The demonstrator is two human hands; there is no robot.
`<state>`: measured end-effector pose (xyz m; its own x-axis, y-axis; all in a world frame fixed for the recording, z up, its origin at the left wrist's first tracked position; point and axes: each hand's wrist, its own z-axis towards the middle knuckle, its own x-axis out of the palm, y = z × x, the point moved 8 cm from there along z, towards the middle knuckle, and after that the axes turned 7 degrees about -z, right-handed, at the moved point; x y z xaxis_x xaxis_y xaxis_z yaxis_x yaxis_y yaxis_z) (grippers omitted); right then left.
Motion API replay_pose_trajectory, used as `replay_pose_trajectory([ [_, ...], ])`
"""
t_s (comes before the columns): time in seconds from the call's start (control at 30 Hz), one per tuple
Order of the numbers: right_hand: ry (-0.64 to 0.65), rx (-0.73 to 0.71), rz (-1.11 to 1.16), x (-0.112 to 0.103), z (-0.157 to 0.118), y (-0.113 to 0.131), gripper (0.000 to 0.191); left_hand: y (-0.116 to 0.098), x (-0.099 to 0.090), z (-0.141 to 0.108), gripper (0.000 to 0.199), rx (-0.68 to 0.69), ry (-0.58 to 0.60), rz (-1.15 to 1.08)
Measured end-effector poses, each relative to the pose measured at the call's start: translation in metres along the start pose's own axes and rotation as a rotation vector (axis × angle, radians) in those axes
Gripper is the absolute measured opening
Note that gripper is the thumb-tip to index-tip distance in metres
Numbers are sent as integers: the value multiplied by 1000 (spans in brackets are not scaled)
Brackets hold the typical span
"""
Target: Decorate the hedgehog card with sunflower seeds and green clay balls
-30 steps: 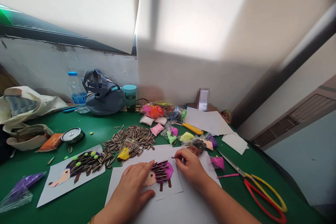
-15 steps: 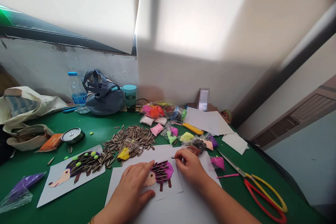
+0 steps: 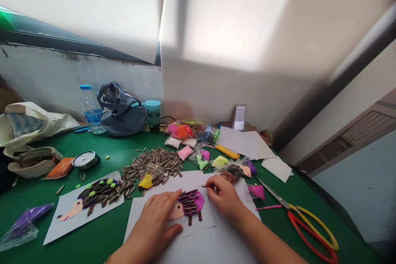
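Observation:
My left hand (image 3: 159,218) lies flat with its fingers stretched out over the left part of a white card (image 3: 206,219). On that card is a hedgehog picture (image 3: 200,202) with a magenta clay body, a peach face, brown legs and rows of sunflower seeds as spines. The left fingers cover part of its snout. My right hand (image 3: 223,196) pinches a sunflower seed (image 3: 203,186) between thumb and fingertips, just above the body's upper right edge. Beneath the card lie larger white sheets (image 3: 224,235). A heap of sunflower seeds (image 3: 159,159) spreads behind my left hand.
To the left lies another hedgehog card (image 3: 70,204) with green dots. Scissors (image 3: 292,208) lie open at the right. A yellow cutter (image 3: 228,151), clay packets (image 3: 185,152), a round dial (image 3: 86,159), a bottle (image 3: 91,109), a blue bag (image 3: 123,111) and a lidded cup (image 3: 153,115) stand farther back.

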<state>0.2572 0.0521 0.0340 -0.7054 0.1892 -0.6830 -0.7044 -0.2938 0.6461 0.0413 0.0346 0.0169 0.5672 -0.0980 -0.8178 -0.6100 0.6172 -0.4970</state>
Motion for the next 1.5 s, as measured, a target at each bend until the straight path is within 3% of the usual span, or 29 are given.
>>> replay_pose_trajectory([
  [0.73, 6, -8, -1, 0, -1, 2, 12, -4, -5, 1, 85, 14, -14, -11],
  [1.5, 33, 4, 5, 3, -1, -1, 13, -3, -1, 2, 92, -11, 64, -6],
])
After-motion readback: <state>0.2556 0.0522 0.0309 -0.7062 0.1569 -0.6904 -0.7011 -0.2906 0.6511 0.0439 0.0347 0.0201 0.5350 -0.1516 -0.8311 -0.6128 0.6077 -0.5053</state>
